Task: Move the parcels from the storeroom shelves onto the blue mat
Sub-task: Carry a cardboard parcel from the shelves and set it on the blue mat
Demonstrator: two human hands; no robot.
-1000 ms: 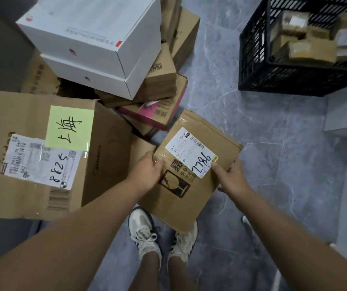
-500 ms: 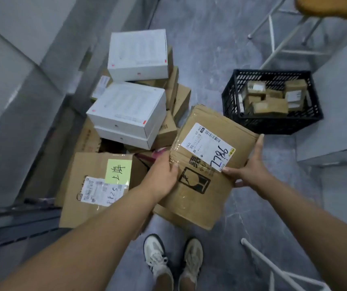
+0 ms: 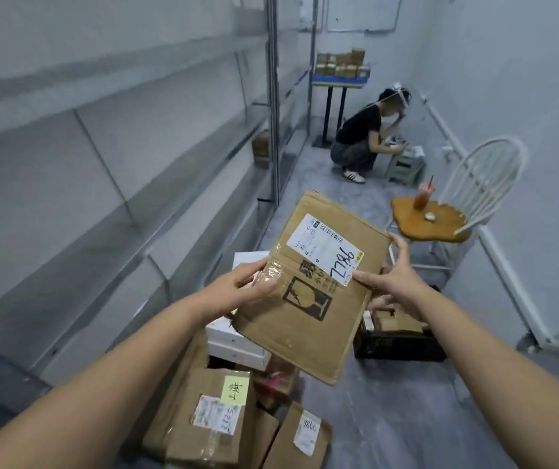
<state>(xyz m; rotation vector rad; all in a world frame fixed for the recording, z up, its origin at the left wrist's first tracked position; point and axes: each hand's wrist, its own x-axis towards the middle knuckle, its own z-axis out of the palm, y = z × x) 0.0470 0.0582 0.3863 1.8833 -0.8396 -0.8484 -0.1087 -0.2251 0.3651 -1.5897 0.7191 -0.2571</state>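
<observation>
The view has lifted from the pile of boxes on the floor and now looks down the storeroom. A second ago the flat cardboard parcel [image 3: 315, 292] was low, just over the heap and my shoes; now it is raised in front of me, well above the heap, its label turned up. I judge the pick-up is finished and the carrying step begins. I cannot see any blue mat from here, so I must find it before I can put the parcel down.

My left hand [image 3: 244, 289] is closed on the parcel's left edge, with the thumb on top near the taped seam and the other fingers hidden under the cardboard. My right hand [image 3: 393, 282] holds the parcel's right edge more loosely: the thumb presses on the corner of the white label, and one finger stretches up along the side. Both hands touch the parcel, and it hangs tilted between them.

Below the parcel lie the other boxes, among them a brown box with a yellow note [image 3: 210, 418] and white boxes [image 3: 234, 340]. To the right of the parcel sits a black crate [image 3: 400, 346]. Beyond the parcel a person [image 3: 362, 137] crouches on the floor. The metal shelves [image 3: 118, 137] to the left of the parcel look mostly bare.
</observation>
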